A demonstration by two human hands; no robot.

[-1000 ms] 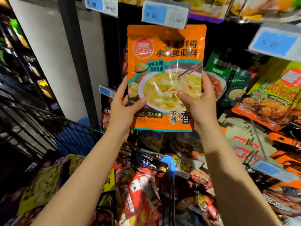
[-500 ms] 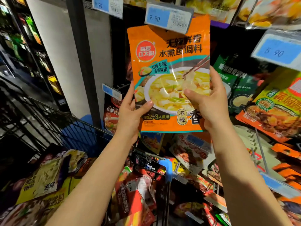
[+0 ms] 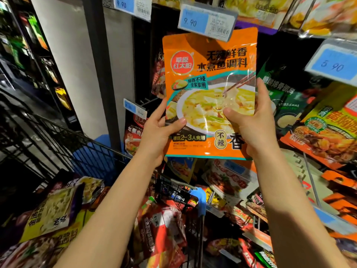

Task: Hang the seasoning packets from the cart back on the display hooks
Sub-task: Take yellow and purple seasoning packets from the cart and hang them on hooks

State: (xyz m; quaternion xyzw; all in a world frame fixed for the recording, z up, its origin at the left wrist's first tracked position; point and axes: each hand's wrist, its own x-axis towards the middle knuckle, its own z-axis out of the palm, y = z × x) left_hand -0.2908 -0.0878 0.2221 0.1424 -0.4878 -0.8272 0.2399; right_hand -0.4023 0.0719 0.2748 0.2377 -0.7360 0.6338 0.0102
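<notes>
i've got both hands point(image 3: 251, 130) pinching the packet point(image 3: 210, 93) low, long axis upright, top edge tucked just behind the 9.90 tag point(image 3: 207, 21).

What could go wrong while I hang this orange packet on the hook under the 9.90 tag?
1. The 9.90 price tag overlaps the orange packet's top edge, hiding the hook and any hang hole, so threading may miss.
2. Both the left hand and right hand grip the lower half; the top could flop.
3. A dropped packet may land among the packets in the cart below.
</notes>
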